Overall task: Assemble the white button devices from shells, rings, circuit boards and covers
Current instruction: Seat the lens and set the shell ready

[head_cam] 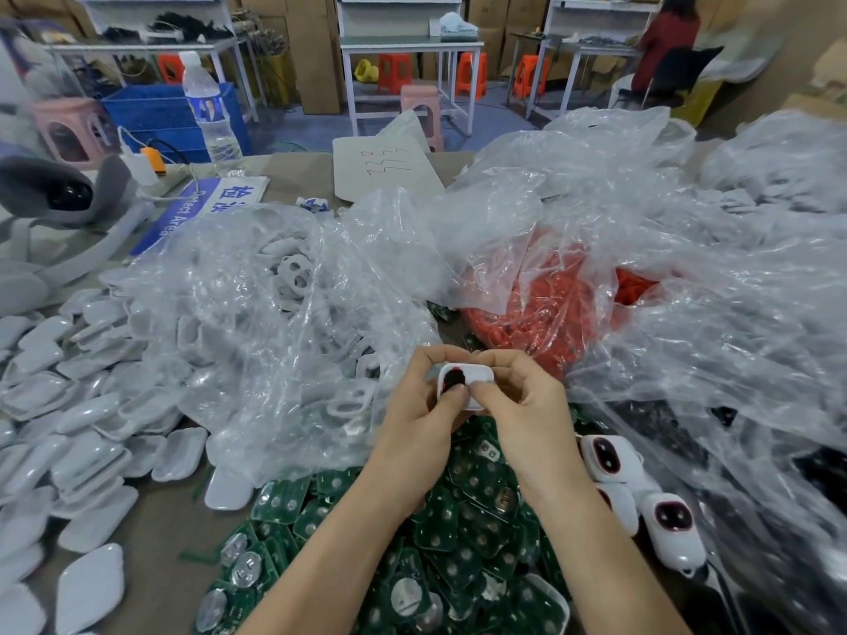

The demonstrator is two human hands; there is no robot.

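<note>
One head-worn camera looks forward and down, close over the left hand (415, 407) and right hand (522, 405) at lower centre (wide-angle, edges bowed), far benches (412, 44) along the top.

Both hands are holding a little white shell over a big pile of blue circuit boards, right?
Almost. The circuit boards are green, not blue. The head view shows the left hand and the right hand holding the white shell over that pile.

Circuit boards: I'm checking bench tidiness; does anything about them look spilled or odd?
Yes: the green circuit boards lie loose in a tumbled heap on the table, overlapping at all angles, unlike the orange rings kept bagged.
</note>
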